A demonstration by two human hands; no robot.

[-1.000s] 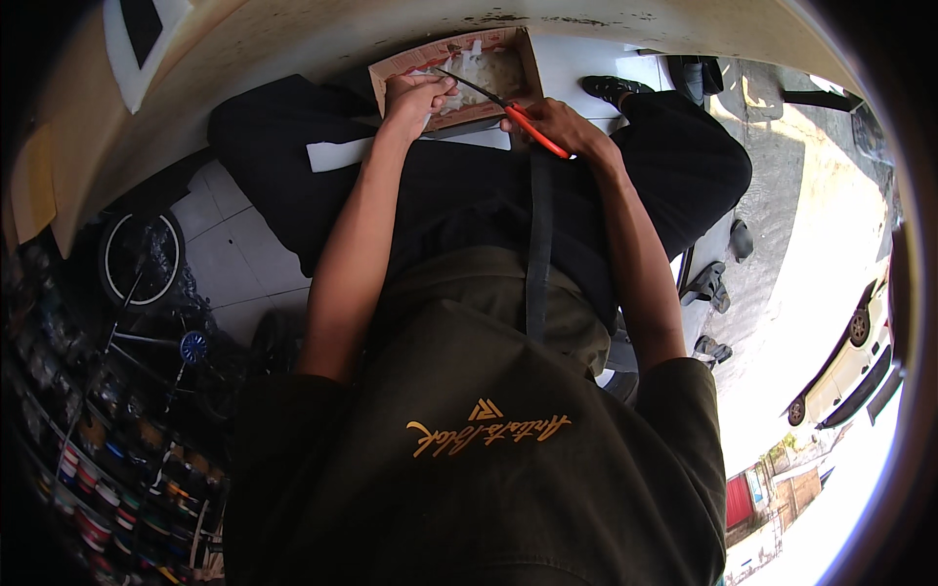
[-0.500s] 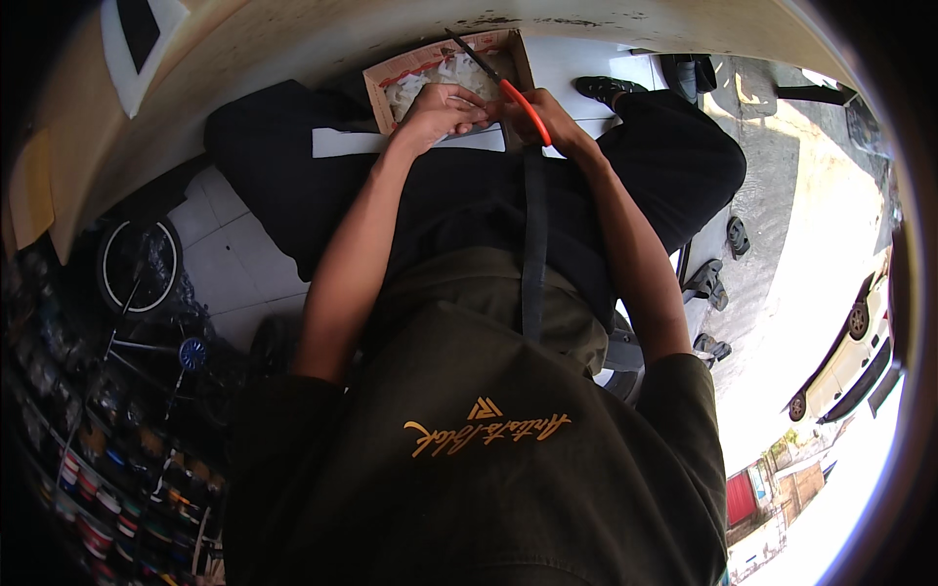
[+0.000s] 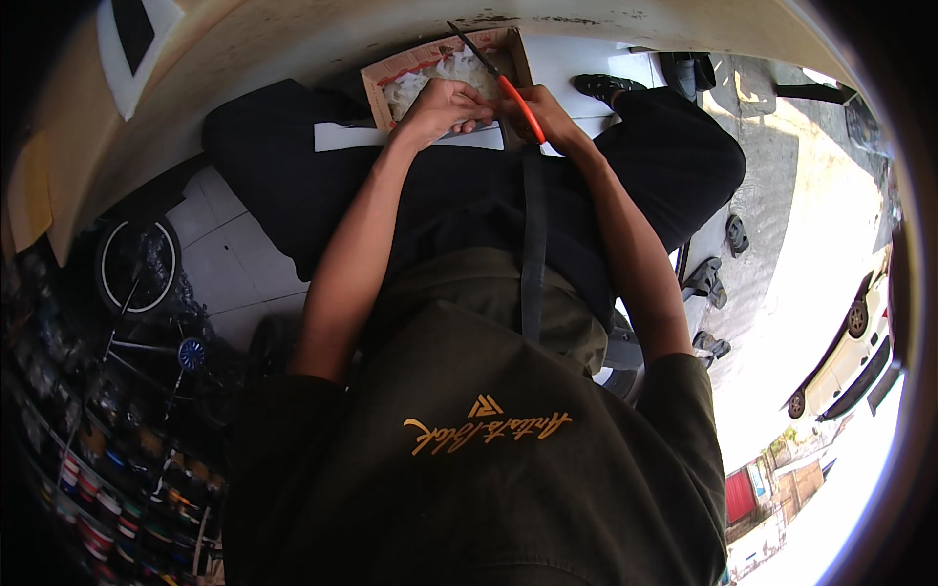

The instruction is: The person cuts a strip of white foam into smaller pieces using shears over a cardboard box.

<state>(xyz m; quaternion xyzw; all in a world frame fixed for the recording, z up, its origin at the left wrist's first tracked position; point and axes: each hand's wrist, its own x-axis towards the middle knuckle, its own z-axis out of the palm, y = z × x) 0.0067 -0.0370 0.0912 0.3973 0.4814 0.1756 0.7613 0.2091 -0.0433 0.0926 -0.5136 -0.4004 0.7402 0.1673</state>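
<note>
My right hand [image 3: 550,117] is closed on a pair of scissors [image 3: 521,107] with an orange-red handle. Their dark blade points up and to the left, over the box. Close beside it, my left hand [image 3: 447,109] has its fingers bent together at the fingertips of the right. Whatever lies between the fingertips is too small to make out. Just beyond both hands stands an open cardboard box [image 3: 375,99] holding whitish, translucent scraps [image 3: 410,90]. A white flat strip [image 3: 342,138] lies across my lap, below the box.
A pale curved surface [image 3: 293,39] rises beyond the box. At the left are a small spoked wheel [image 3: 139,266] and shelves with colourful containers [image 3: 98,508]. Sandals [image 3: 708,283] lie on the ground at the right, with a parked white car [image 3: 845,352] farther off.
Both hands have shifted slightly away from me, and the scissors' tip has moved a little farther up. The hands remain close together.
</note>
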